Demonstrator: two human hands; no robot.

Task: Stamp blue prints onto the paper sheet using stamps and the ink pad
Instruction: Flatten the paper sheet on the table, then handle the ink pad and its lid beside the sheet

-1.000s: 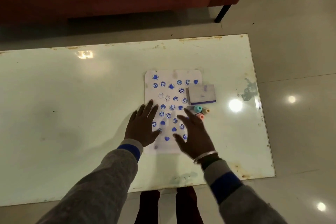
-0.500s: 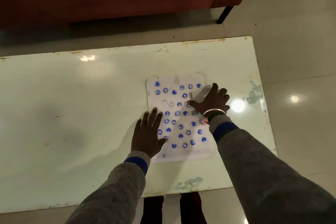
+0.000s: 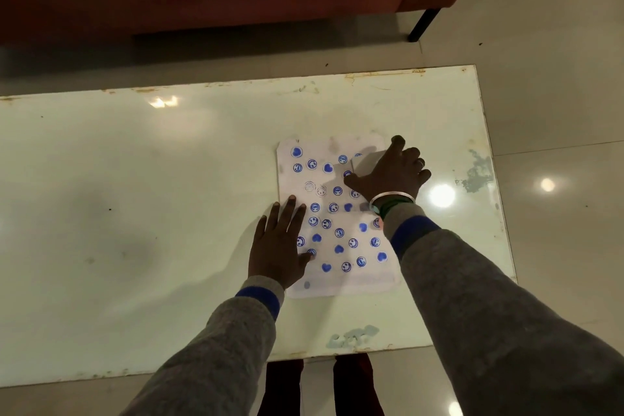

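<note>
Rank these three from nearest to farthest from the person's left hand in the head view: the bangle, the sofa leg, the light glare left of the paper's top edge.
1. Bangle: on the right wrist, just right of the left hand, across the paper.
2. Light glare: near the table's far edge, up and left.
3. Sofa leg: on the floor beyond the table, far upper right.

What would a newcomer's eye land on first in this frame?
The white paper sheet near the table's right end, dotted with blue smiley and heart prints. Next the two hands: the left hand lies flat on the sheet's left edge, and the right hand covers its far right corner, over the ink pad. A silver bangle glints on that wrist.
</note>
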